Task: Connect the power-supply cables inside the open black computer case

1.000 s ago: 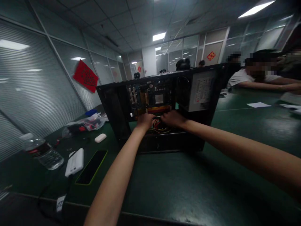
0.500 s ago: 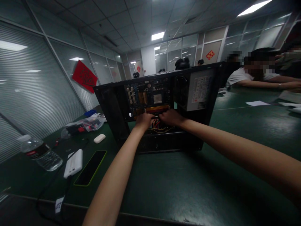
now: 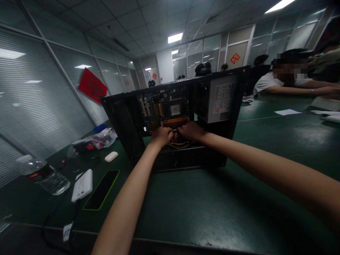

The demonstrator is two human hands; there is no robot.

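An open black computer case (image 3: 164,163) stands upright on the green table, its inside facing me. Both my hands reach into its lower middle, just below the motherboard (image 3: 167,97) and its orange and red memory slots (image 3: 175,122). My left hand (image 3: 160,136) has its fingers curled near the left end of those slots. Close beside it, my right hand (image 3: 191,131) is also closed, knuckles toward me. Red and yellow cables (image 3: 175,140) hang between and below the hands. What the fingertips grip is hidden. A silver power supply (image 3: 221,101) sits at the upper right of the case.
At left on the table (image 3: 180,209) lie a water bottle (image 3: 45,175), a white power bank (image 3: 82,186), a phone (image 3: 102,189), a small white case (image 3: 111,156) and a plastic bag (image 3: 95,141). Paper (image 3: 287,112) and a person (image 3: 276,83) are at right.
The view has shifted slightly, so the case and hands appear a little higher and further left. Both hands stay at the same spot inside the case, fingers closed.
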